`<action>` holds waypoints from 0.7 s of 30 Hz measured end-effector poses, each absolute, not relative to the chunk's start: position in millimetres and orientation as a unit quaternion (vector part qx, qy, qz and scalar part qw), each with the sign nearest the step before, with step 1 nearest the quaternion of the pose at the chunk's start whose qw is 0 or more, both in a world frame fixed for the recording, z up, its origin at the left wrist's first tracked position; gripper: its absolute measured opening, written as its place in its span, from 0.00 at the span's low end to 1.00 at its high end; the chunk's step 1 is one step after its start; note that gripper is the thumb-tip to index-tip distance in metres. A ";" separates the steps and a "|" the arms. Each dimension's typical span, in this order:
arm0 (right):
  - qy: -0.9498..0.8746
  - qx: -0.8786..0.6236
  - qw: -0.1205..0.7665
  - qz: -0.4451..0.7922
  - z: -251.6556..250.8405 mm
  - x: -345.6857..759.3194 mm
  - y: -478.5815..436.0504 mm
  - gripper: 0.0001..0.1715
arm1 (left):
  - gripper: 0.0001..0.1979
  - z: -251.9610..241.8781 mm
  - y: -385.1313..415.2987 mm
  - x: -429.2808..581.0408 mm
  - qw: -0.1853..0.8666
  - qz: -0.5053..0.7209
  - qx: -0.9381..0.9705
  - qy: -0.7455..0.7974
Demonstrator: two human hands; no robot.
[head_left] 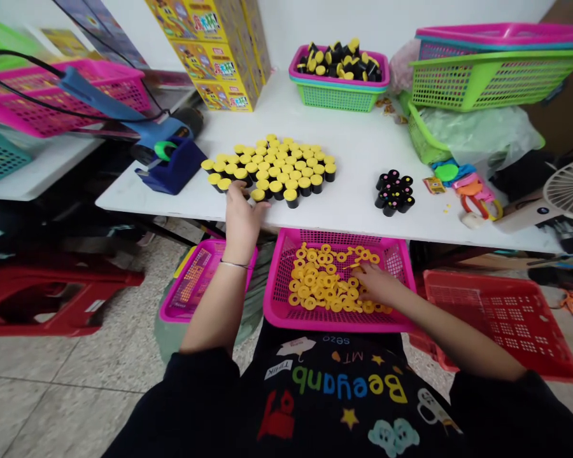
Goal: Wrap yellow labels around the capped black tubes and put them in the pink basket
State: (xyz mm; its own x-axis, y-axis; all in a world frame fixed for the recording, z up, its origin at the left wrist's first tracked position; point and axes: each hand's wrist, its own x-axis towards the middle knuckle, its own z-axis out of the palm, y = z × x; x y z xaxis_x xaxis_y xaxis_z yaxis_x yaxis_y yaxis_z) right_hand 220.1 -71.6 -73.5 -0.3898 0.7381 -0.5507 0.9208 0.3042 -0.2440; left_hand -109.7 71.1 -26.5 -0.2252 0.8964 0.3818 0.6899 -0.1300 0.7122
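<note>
We find the left hand [242, 216] spread on yellow-capped black tubes [272, 168] at twelve o'clock, the right hand [377, 284], fingers pressed together, among yellow rings [315, 280] in a pink basket [339, 324] kept within reach below the table edge.

Ahead of you, yellow printed cardboard boxes [214, 57] are standing stacked by the white wall [296, 25], at the far edge of the bench [353, 178]. A blue tape dispenser [169, 166] is sitting near the bench's left edge. On your right, a lime-green mesh basket [494, 83] is carrying a magenta basket [506, 33], beside a pale plastic bag [477, 133], orange-handled scissors [477, 205] and a white desk fan [570, 191]. Lower left, a red plastic stool [48, 292] is standing on the tiled floor [76, 407]; lower right, a red mesh basket [501, 324] is resting there.
</note>
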 end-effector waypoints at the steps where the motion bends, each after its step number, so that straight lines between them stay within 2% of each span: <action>1: 0.792 0.527 0.168 -0.259 -73.7 221.1 -72.2 0.35 | 0.31 -22.6 66.1 -102.8 0.084 0.456 0.625 0.628; 3: 0.796 0.530 0.161 -0.244 -74.9 223.3 -72.3 0.24 | 0.30 -14.0 57.6 -80.5 0.050 0.479 0.662 0.574; 5: 0.796 0.535 0.153 -0.237 -77.4 224.9 -71.0 0.18 | 0.26 -8.0 55.5 -45.9 0.092 0.462 0.714 0.518; 8: 0.795 0.538 0.146 -0.238 -82.0 225.4 -67.6 0.19 | 0.21 -10.2 67.8 19.6 0.236 0.378 0.794 0.414; 12: 0.794 0.540 0.136 -0.245 -82.9 226.6 -64.1 0.22 | 0.32 -26.4 94.9 92.3 0.368 0.322 0.807 0.331; 15: 0.802 0.526 0.059 -0.278 -79.0 231.5 -63.3 0.21 | 0.34 -36.3 105.1 118.9 0.394 0.328 0.790 0.338; 21: 0.777 0.516 -0.136 -0.335 -68.3 244.9 -64.2 0.18 | 0.28 -44.3 103.8 120.2 0.401 0.368 0.759 0.358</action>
